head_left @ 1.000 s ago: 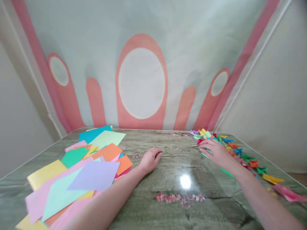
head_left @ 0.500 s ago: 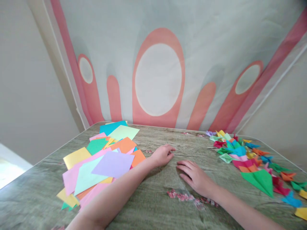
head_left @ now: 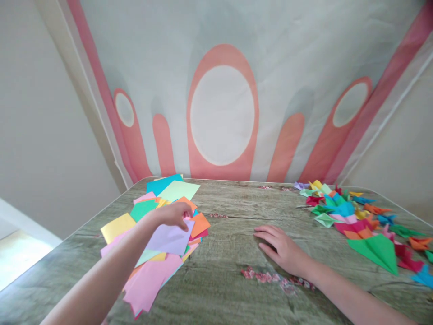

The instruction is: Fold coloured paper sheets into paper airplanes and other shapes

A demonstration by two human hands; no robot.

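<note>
My left hand (head_left: 174, 214) is over the pile of coloured paper, at the upper edge of a lavender sheet (head_left: 169, 239). Its fingers are bent, with a gap between the thumb and the forefinger, and nothing is visibly held. My right hand (head_left: 279, 246) rests on the table (head_left: 230, 289), fingers stretched out and holding nothing. Around the left hand lie orange (head_left: 200, 225), pink (head_left: 154, 277), green (head_left: 144, 209) and yellow (head_left: 117, 227) sheets. My left forearm hides part of the pile.
Folded paper pieces of many colours lie heaped at the right, including a large green paper plane (head_left: 375, 250). Pale green (head_left: 182, 190) and blue (head_left: 164, 184) sheets lie at the pile's far end. A patterned backdrop (head_left: 223, 171) stands behind the table.
My left hand has moved left from the middle of the table to the paper pile. My right hand stays on the table, nearly still. The view has shifted slightly.
</note>
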